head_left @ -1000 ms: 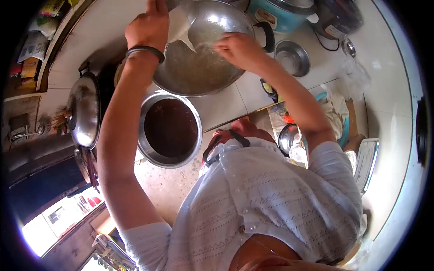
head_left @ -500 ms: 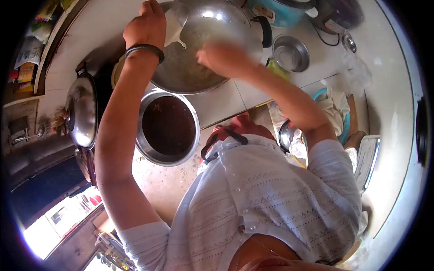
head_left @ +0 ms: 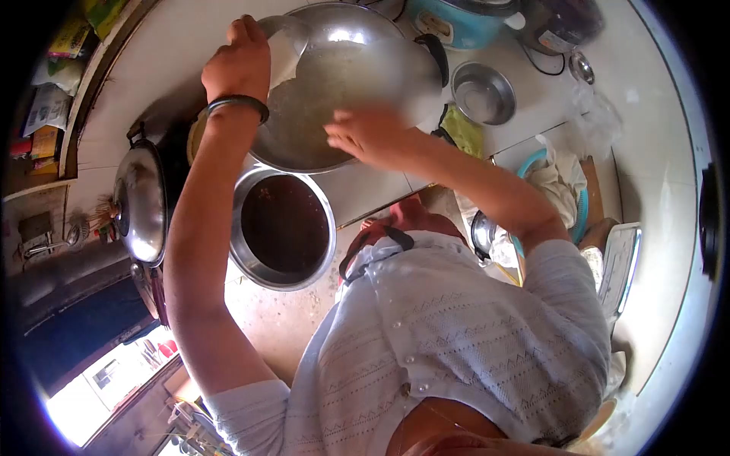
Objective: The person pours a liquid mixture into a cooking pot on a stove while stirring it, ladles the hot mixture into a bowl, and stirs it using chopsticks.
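My left hand (head_left: 237, 64), a dark bangle on its wrist, grips the rim of a small metal bowl (head_left: 298, 32) with white stuff in it. The bowl tilts over the left side of a wide metal wok (head_left: 304, 156) that holds cloudy liquid. Above the wok's near right part is my right hand (head_left: 369, 133). Some of its fingers show, pointing left, but a pale blur beside them hides whether it holds anything. Just below the wok, a metal basin (head_left: 328, 254) contains dark brown liquid.
To the right of the wok are an empty metal bowl (head_left: 484, 93), a green cloth (head_left: 462, 131) and a blue cooker (head_left: 456, 26). A lidded pot (head_left: 143, 201) stands at left. A shelf with packets (head_left: 49, 114) runs along the upper left.
The white stuff hanging from the small bowl's edge no longer shows as a drip. My right hand has moved slightly down and left. The whole view has shifted a little.
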Tool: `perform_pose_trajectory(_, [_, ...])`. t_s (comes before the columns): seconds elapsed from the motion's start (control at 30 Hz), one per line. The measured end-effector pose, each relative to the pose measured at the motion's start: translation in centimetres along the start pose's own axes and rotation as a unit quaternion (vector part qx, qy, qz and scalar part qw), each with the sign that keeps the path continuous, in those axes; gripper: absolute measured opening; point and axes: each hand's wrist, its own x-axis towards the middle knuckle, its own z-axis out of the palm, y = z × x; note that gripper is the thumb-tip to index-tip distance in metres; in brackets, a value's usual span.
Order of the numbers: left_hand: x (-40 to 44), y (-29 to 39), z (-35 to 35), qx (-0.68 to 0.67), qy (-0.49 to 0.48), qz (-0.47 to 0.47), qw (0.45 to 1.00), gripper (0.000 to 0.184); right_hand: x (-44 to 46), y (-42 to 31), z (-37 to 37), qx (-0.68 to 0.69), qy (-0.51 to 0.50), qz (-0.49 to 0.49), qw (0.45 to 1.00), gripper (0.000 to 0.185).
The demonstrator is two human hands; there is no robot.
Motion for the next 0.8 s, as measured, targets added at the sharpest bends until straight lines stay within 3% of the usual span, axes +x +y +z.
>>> perform_pose_trajectory(0.13, [-0.2, -0.3, 0.1, -0.001, 0.006, -0.007, 1.0, 0.037, 1.0, 6.1, 1.9, -0.013, -0.059, 0.107, 0.992, 0.026])
perform_pose_trajectory(0.2, [-0.1, -0.5, 0.0, 0.0, 0.013, -0.014, 1.0, 0.038, -0.4, 2.0, 0.6, -0.006, 0.022, -0.045, 0.999, 0.025])
perform_pose_trajectory(0.3, [0.0, -0.1, 0.2, 0.01, -0.026, -0.01, 1.0, 0.039, -0.1, -1.0, 0.2, -0.016, -0.017, 0.003, 1.0, 0.023])
perform_pose_trajectory(0.37, [0.0, -0.2, 0.0, 0.012, -0.042, -0.008, 0.999, 0.04, 2.0, 2.5, 1.0, -0.042, -0.043, 0.06, 0.996, 0.023])
perform_pose_trajectory(0.4, [0.0, -0.3, -0.2, 0.008, -0.037, -0.01, 0.999, 0.04, 1.3, 3.6, -0.2, -0.006, -0.08, 0.132, 0.988, 0.022])
perform_pose_trajectory(0.47, [0.2, -0.3, -0.1, 0.004, -0.022, -0.013, 1.0, 0.039, -0.4, 1.0, -0.2, -0.01, -0.035, 0.017, 0.999, 0.018])
perform_pose_trajectory(0.57, [0.1, 0.0, 0.4, 0.006, -0.006, -0.005, 1.0, 0.039, -0.1, -2.4, 0.3, -0.054, -0.007, -0.067, 0.996, 0.01])
perform_pose_trajectory(0.63, [0.3, 0.0, 0.6, 0.018, -0.004, -0.001, 1.0, 0.04, 2.4, 2.0, 2.6, -0.095, -0.014, 0.01, 0.995, 0.008])
perform_pose_trajectory(0.67, [0.3, 0.1, 0.3, 0.019, -0.023, -0.003, 1.0, 0.04, 1.8, 5.1, 3.8, 0.033, 0.099, 0.045, 0.994, 0.01])
perform_pose_trajectory(0.7, [0.3, 0.1, -0.1, 0.022, -0.039, -0.009, 0.999, 0.041, 1.7, 4.6, 0.2, -0.003, 0.041, 0.099, 0.994, 0.012])
perform_pose_trajectory(0.73, [0.5, 0.3, -0.4, 0.025, -0.056, -0.016, 0.998, 0.042, 1.5, 3.7, -1.5, 0.04, 0.08, 0.081, 0.993, 0.015])
perform_pose_trajectory(0.8, [0.5, 0.3, 0.3, 0.009, 0.018, 0.008, 1.0, 0.035, 1.3, 1.3, -4.7, 0.127, 0.102, 0.051, 0.985, 0.016])
